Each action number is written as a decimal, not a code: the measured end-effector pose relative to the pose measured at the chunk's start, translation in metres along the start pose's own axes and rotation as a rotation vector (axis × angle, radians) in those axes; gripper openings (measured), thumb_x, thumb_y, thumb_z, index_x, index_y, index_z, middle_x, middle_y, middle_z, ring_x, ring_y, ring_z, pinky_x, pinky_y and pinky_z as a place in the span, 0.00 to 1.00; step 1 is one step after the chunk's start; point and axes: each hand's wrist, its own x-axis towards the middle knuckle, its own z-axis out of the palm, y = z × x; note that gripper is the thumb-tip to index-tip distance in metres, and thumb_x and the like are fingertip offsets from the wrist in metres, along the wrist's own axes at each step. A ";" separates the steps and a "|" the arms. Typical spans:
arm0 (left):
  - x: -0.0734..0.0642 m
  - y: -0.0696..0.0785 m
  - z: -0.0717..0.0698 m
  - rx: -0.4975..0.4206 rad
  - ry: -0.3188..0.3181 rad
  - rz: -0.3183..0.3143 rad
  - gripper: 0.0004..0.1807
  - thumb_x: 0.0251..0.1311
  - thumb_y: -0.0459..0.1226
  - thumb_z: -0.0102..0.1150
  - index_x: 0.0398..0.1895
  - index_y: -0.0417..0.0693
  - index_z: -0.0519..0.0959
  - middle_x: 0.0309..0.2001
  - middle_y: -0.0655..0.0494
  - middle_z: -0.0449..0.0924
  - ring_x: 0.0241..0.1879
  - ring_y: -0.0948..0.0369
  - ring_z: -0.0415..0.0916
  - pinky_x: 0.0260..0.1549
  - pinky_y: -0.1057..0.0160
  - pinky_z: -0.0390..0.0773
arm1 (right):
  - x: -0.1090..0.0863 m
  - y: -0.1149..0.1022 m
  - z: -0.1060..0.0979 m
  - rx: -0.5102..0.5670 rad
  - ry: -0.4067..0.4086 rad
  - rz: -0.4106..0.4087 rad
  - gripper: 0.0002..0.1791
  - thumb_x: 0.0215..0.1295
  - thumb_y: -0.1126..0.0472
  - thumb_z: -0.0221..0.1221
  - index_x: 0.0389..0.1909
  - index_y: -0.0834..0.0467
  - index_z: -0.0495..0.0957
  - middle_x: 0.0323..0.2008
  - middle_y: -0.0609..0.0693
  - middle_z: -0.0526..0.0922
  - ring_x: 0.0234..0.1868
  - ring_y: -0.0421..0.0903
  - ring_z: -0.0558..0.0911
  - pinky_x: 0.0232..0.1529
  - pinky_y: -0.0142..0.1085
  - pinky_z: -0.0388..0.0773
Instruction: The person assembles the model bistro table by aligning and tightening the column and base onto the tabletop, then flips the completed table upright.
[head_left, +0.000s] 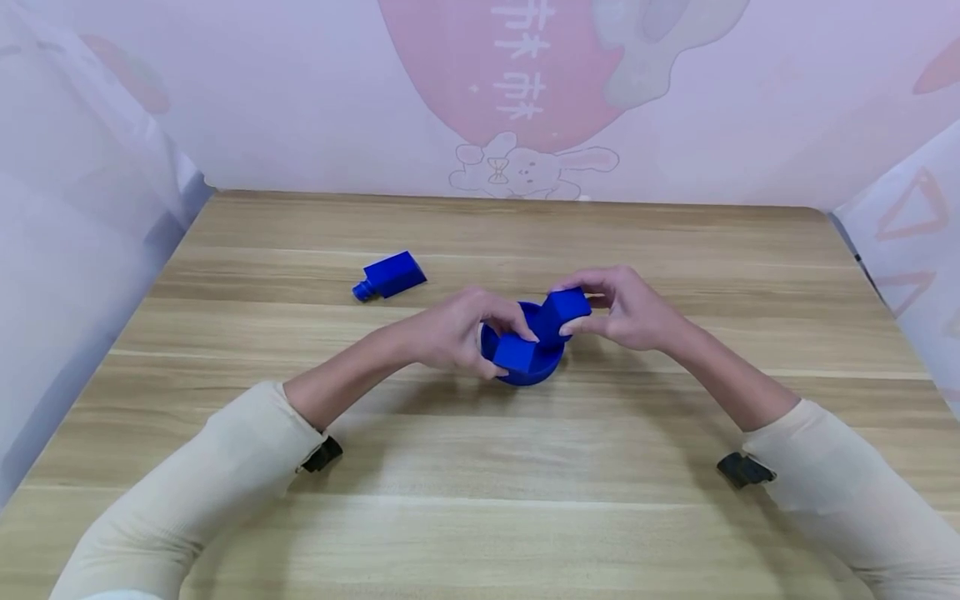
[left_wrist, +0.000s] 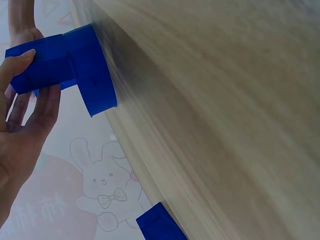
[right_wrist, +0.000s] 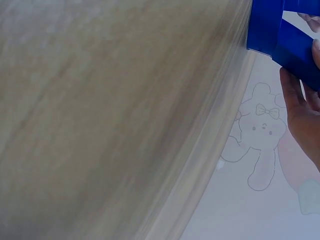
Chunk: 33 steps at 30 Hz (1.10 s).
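On the table a round blue dish [head_left: 534,377] with a raised rim sits between both hands. My left hand [head_left: 461,333] grips a blue angular block [head_left: 514,353], thumb and fingers on opposite sides; its lower end stands in the dish. A second blue block [head_left: 568,306] leans outward from the dish's far right side, pinched by my right hand [head_left: 633,312]. In the left wrist view the left block [left_wrist: 45,62] rises from the dish [left_wrist: 94,75]. The right wrist view cuts off part of the right block [right_wrist: 295,50]. The blocks' lower ends are hidden inside the dish.
A third blue block [head_left: 396,275] with a narrow ribbed neck lies on its side on the wood-grain table [head_left: 487,517], left of and beyond the dish. A printed wall sheet [head_left: 300,108] stands along the table's far edge, with more sheeting at both sides.
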 end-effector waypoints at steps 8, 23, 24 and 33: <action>0.000 -0.001 -0.001 -0.021 -0.007 -0.004 0.23 0.46 0.26 0.77 0.49 0.40 0.86 0.52 0.48 0.87 0.49 0.54 0.83 0.54 0.56 0.83 | -0.002 -0.001 0.001 0.004 0.010 0.012 0.21 0.59 0.76 0.71 0.54 0.73 0.81 0.50 0.65 0.86 0.52 0.59 0.86 0.56 0.55 0.83; 0.001 -0.005 -0.001 -0.039 -0.009 0.031 0.22 0.45 0.26 0.77 0.48 0.39 0.86 0.51 0.48 0.87 0.47 0.55 0.82 0.53 0.58 0.83 | -0.001 0.001 0.001 0.010 0.004 0.010 0.21 0.59 0.76 0.70 0.54 0.73 0.81 0.49 0.65 0.86 0.51 0.58 0.86 0.55 0.53 0.84; 0.001 -0.005 -0.001 -0.038 -0.010 0.031 0.22 0.45 0.26 0.77 0.48 0.39 0.86 0.51 0.48 0.87 0.47 0.55 0.82 0.53 0.57 0.83 | -0.001 0.001 0.001 0.012 0.004 0.010 0.21 0.59 0.76 0.71 0.54 0.73 0.81 0.50 0.65 0.86 0.51 0.58 0.86 0.55 0.53 0.83; -0.001 -0.004 -0.001 -0.019 -0.014 0.005 0.22 0.47 0.26 0.77 0.49 0.40 0.86 0.53 0.48 0.86 0.49 0.55 0.83 0.55 0.57 0.83 | 0.000 0.001 0.001 0.011 -0.003 -0.009 0.21 0.58 0.75 0.72 0.53 0.72 0.82 0.48 0.63 0.87 0.48 0.49 0.86 0.54 0.44 0.85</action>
